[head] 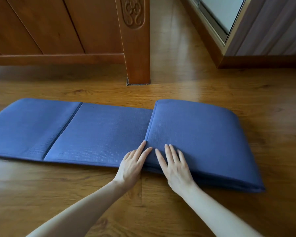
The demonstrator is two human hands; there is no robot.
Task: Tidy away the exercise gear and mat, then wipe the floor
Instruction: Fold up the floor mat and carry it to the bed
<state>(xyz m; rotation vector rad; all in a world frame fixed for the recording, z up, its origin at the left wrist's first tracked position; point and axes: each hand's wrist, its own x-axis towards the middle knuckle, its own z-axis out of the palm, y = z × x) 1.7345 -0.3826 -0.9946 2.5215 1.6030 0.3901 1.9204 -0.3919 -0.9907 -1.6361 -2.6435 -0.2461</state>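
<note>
A blue exercise mat (96,129) lies across the wooden floor (143,211). Its right part is folded over into a thick stack (203,134), and the left part lies flat with a crease running across it. My left hand (132,165) rests flat at the near edge of the fold, fingers spread, fingertips touching the stack's left edge. My right hand (175,165) presses flat on top of the folded stack near its front left corner, fingers apart. Neither hand grips anything.
A carved wooden bed frame (58,31) stands behind the mat, its leg (138,65) reaching the floor just beyond the fold. A sliding glass door and wooden skirting (220,35) run along the back right. Bare floor surrounds the mat.
</note>
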